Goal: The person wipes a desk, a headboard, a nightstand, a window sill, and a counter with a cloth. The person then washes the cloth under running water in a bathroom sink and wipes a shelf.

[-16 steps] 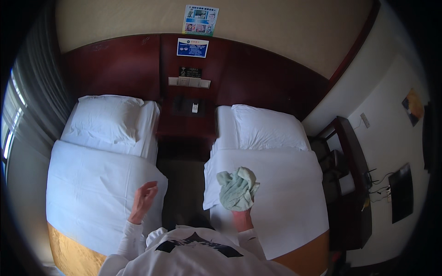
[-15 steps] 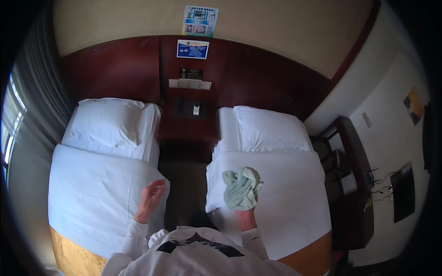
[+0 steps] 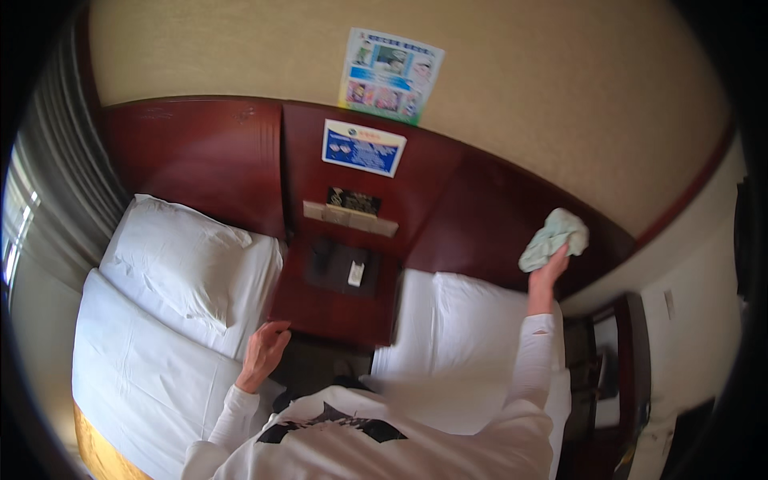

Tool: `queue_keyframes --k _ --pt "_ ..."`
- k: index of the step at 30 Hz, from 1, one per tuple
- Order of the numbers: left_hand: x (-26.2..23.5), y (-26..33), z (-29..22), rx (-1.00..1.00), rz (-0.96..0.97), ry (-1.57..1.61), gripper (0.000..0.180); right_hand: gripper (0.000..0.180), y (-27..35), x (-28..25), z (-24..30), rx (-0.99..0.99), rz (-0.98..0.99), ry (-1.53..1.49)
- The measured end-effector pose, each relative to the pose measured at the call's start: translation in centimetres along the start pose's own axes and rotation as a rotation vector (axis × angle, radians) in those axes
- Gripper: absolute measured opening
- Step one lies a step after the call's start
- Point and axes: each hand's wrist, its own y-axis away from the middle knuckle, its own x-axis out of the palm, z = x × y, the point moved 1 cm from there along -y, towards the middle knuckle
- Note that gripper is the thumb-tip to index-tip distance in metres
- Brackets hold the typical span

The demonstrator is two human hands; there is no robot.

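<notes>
At the lower left of centre, left hand: a bare left hand (image 3: 262, 358), fingers loosely bent, nothing seen in them; it is near the front of the dark red, box-shaped wooden nightstand (image 3: 328, 312), contact uncertain; best kept light there, ready to steady a lean.
Pillow, right of centre: a white, plump pillow of creased fabric (image 3: 480, 320), beside the outstretched white fabric sleeve (image 3: 532, 360); keeping the elbow lifted should spare it a dragging cuff.
Right hand, right of the frame: a bare right hand (image 3: 550, 268), fingers gathered narrowly around the cloth; a firm but easy grip would serve, wrist loose.
Cloth, above that hand: a pale green, crumpled piece of soft fabric (image 3: 554, 238), in front of the headboard; whether they touch cannot be told; a flatter fold would likely give more even contact than this bunch.
Headboard, behind: glossy, dark red wood with a curved top (image 3: 472, 216); light, even pressure suits it.
</notes>
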Motion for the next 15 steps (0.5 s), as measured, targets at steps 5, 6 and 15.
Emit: queue_keyframes --k 5,6,15 --pt "-0.4 -1.3 5.0 -0.4 -0.159 0.189 0.029 0.059 -10.2 13.3 -3.8 -0.112 0.136 0.304" --pt "-0.4 -1.1 6.2 -0.452 -0.182 0.183 0.03 0.057 -11.6 14.5 -6.5 -0.156 0.177 0.374" --pt "-1.6 -2.5 12.8 -0.676 -0.329 0.247 0.031 0.033 2.7 33.0 -18.6 -0.936 0.35 1.13"
